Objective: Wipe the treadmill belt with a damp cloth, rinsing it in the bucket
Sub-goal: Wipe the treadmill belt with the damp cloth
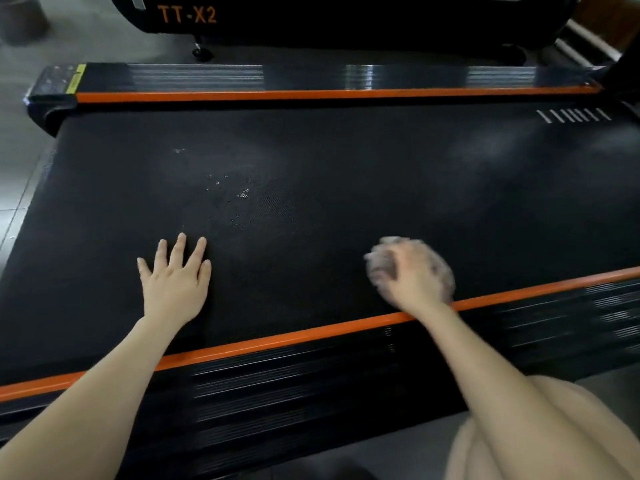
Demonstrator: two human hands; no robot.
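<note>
Black textured treadmill belt (346,188) between orange side strips. Left hand (175,275) flat on belt, fingers spread. Right hand (412,275) blurred, pressing crumpled pale cloth (388,247) onto belt beside near orange strip (277,336). Water droplets (239,195) mid-belt.

Grey tile floor (20,140) far left of grip of right hand (412,271), w/ soft glare. Beyond grip, up top: 2nd black machine (311,22) marked TT-X2, small caster (202,51) under it.
</note>
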